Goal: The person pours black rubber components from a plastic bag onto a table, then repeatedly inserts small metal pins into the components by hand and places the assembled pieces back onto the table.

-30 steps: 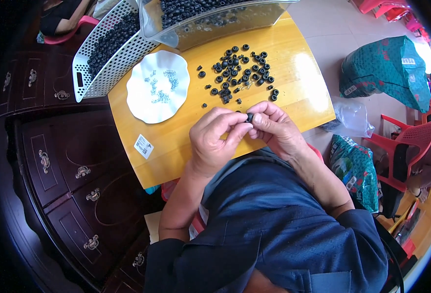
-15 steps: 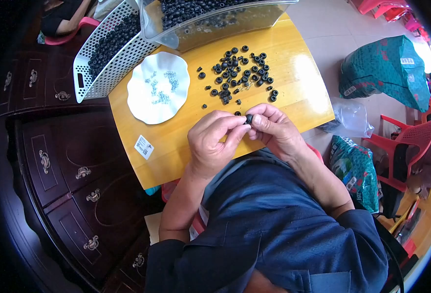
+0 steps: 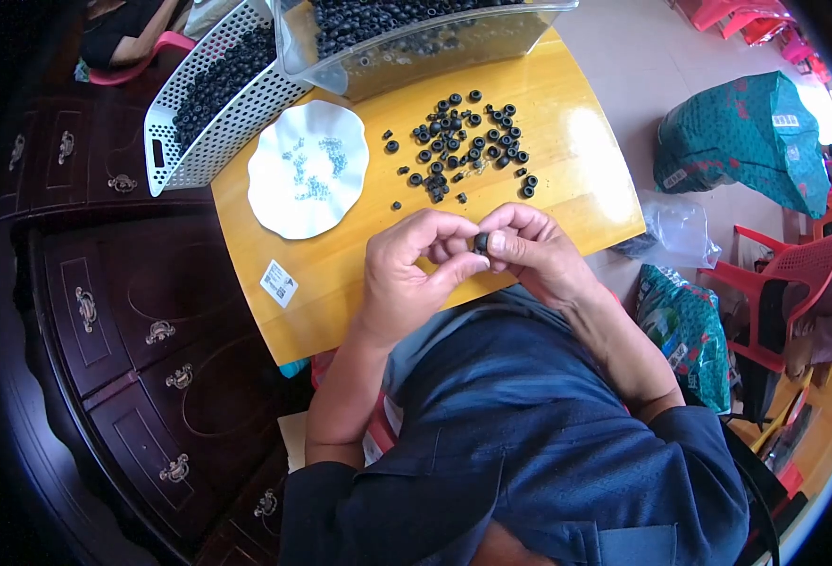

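Head view. Left hand [image 3: 411, 274] and right hand [image 3: 529, 250] meet above the near edge of the yellow table [image 3: 586, 179], fingertips pinched together on one small black ring [image 3: 480, 242]. The ring is too hidden to tell which way its hole faces. Beyond the hands: a scatter of loose black rings [image 3: 458, 141], a white plate [image 3: 307, 170], a white basket [image 3: 213, 104], a clear tub [image 3: 416, 42].

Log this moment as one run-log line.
left hand: pinching small black rubber ring | right hand: pinching same ring | loose black rings: scattered on yellow wooden table
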### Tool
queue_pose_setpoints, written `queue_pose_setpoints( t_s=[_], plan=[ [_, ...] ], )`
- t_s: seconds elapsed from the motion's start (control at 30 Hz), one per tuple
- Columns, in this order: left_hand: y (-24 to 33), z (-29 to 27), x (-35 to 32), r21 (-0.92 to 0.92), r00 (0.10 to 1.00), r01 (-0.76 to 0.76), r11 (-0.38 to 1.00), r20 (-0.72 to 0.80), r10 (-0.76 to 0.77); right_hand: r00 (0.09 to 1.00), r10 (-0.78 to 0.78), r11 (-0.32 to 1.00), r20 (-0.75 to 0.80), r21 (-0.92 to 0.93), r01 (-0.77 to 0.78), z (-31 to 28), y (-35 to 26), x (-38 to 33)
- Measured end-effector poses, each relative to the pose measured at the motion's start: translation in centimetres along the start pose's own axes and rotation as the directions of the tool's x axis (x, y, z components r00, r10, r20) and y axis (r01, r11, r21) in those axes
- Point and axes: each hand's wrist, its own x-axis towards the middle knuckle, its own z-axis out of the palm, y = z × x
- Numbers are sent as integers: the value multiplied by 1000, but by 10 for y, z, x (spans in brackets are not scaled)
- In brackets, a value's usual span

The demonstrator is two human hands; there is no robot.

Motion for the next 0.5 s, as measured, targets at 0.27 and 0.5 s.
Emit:
queue_pose_setpoints(
  t_s=[0.27,0.5],
  plan=[
    [4,0,-7,125,997,-56,991,-42,62,999,-36,999,12,6,36,9,-3,-1],
    [1,1,-7,249,975,-181,951,-79,206,998,-68,997,-16,37,69,8,1,2]
  ],
)
